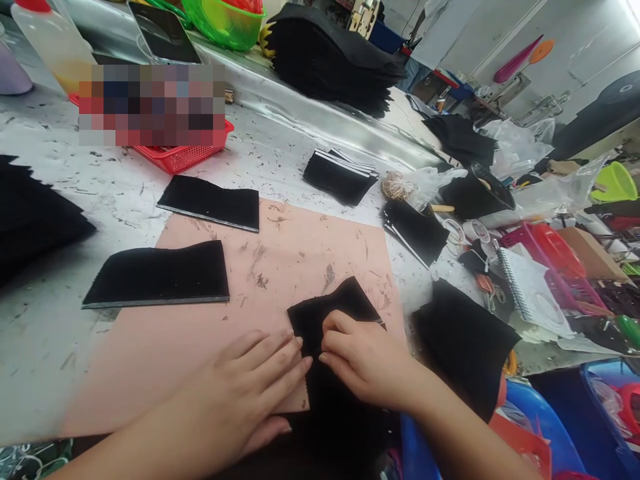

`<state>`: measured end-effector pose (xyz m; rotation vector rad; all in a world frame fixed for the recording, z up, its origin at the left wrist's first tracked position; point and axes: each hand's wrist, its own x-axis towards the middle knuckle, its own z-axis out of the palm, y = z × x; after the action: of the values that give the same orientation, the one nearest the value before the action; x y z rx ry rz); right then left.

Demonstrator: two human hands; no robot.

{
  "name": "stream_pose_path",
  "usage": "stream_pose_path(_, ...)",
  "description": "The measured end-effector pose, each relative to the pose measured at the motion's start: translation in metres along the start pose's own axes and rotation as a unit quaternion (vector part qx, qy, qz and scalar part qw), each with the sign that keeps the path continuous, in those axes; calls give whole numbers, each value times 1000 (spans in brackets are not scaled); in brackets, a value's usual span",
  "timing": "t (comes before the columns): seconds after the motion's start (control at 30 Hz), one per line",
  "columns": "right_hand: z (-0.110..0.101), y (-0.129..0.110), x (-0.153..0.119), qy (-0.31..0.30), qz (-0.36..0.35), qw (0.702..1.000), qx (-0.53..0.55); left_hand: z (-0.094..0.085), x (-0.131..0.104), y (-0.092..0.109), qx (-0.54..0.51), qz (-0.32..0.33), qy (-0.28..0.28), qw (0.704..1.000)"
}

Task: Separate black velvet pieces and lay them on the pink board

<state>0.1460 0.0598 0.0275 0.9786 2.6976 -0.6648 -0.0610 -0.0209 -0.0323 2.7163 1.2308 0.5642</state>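
Black fabric piece (345,297) seems steadied by the open-fingered left hand (250,373), while the right hand (363,353) curls its fingers closed, grip unclear

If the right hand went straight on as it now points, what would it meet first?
Probably the left hand, whose fingertips lie just across a strip of black cloth from the right hand, though heights are hard to judge.

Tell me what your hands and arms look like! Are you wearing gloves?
No gloves: my left hand and right hand are bare, each with ordinary fingers and a thumb. No sleeve covers the part of my left arm or right arm that shows. I can't see any watch or bracelet.
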Motion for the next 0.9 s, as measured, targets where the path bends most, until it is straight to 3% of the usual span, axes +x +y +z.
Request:
stream_pose_path(0.23,-5,6,-9,29,37,999,-6,0,6,4,10,-25,23,999)
stream_pose_path(0.4,-8,24,-21,79,83,993,24,12,12,19,54,43,48,997)
stream_pose_path(0.5,-7,29,-21,80,80,993,29,19,17,31,77,49,71,993)
stream_pose_path(0.67,-6,29,-15,66,77,995,4,18,29,41,125,60,51,989)
stream_pose_path(0.9,-8,25,-14,63,102,992,-35,12,51,37,133,106,20,985)
